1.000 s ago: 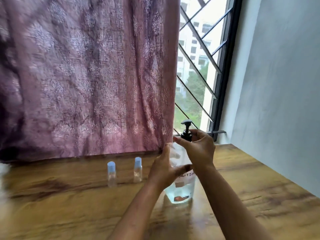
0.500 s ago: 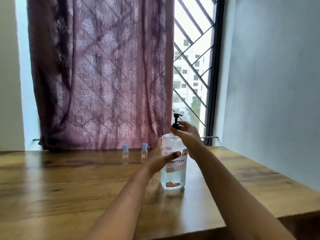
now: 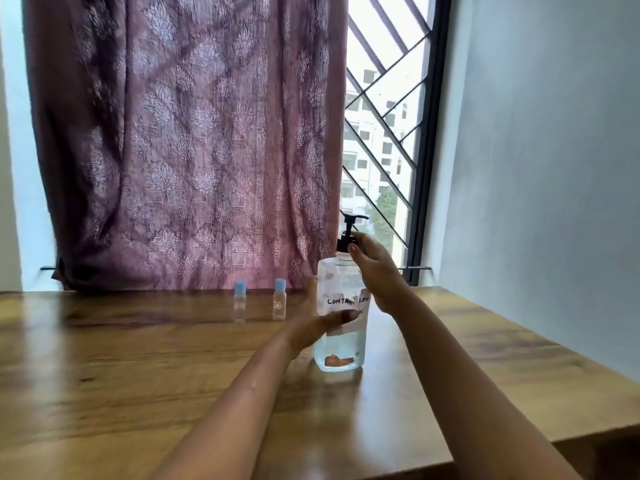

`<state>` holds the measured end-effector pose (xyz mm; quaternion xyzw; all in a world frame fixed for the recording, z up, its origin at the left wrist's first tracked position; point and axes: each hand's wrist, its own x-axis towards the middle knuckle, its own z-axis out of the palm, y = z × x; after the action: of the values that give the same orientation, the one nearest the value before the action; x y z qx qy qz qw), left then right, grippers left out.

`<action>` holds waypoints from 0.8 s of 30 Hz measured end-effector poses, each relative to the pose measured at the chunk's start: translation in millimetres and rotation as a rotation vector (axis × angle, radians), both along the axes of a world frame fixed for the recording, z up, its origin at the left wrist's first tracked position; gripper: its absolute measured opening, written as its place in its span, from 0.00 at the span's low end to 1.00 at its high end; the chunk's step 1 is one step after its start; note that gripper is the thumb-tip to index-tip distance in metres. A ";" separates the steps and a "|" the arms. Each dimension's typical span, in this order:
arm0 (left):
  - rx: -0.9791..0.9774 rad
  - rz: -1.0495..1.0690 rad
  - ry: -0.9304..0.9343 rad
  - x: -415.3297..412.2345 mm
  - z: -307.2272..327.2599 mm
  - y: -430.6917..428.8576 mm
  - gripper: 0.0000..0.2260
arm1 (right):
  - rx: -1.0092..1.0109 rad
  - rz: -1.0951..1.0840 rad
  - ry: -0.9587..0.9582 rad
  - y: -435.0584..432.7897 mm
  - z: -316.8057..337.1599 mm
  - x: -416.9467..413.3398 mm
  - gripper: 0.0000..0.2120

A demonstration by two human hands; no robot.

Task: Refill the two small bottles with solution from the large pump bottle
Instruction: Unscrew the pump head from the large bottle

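A large clear pump bottle (image 3: 341, 348) with a black pump head and a handwritten white label stands upright on the wooden table (image 3: 138, 368). My left hand (image 3: 313, 323) grips its body from the left, thumb across the label. Higher up, my right hand (image 3: 375, 271) holds the black collar at the neck, just under the pump. Two small clear bottles with light blue caps stand upright to the left near the curtain: one (image 3: 239, 303) further left, the other (image 3: 279, 299) closer to the big bottle.
A maroon patterned curtain (image 3: 190, 150) hangs behind the table's far edge. A barred window (image 3: 384, 150) is at the back right, and a pale wall (image 3: 536, 168) runs along the table's right side. The table's near edge shows at lower right.
The view has pulled back and tilted up, so the bottles look smaller and further off. Both hands keep their hold on the large pump bottle, which stays standing in place.
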<state>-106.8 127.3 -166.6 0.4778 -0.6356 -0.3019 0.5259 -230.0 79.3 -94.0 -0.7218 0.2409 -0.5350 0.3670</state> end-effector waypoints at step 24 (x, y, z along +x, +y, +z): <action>-0.144 -0.014 -0.007 18.5 -18.6 -49.9 0.40 | -0.129 -0.087 -0.172 -41.2 -9.8 17.4 0.18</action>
<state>-88.3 77.4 -185.2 0.4353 -0.6607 -0.2574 0.5547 -212.5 38.1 -103.8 -0.6843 0.2047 -0.6247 0.3154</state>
